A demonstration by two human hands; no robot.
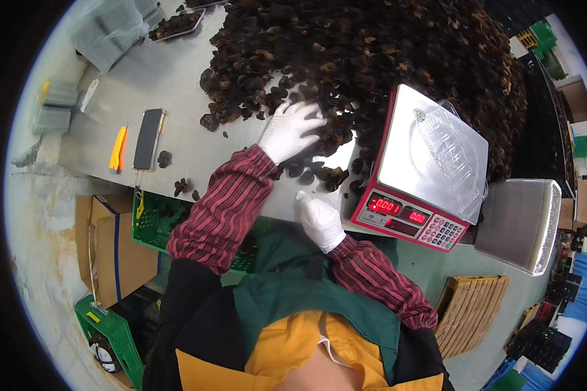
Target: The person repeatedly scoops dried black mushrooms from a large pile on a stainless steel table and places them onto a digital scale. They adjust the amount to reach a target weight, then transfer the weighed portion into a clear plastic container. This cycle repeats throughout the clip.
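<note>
A large heap of dark brown mushrooms (352, 54), wood-ear-like in shape, covers the back of the metal table (186, 83). My left hand (293, 131), in a white glove, reaches to the heap's near edge with fingers spread among loose pieces. My right hand (321, 220), also gloved, is curled at the table's front edge; whether anything is inside it is hidden. Between my hands lie a few loose mushrooms (333, 178). To the right stands a red digital scale (413, 215) with lit red digits. On its plate rests a clear plastic tray (447, 156), tilted.
At the left lie a smartphone (148, 139) and an orange utility knife (118, 149). Stacked clear trays (516, 222) jut past the table's right end. Below the table are a green crate (151, 222) and a cardboard box (122, 249). A wooden pallet (472, 313) is at lower right.
</note>
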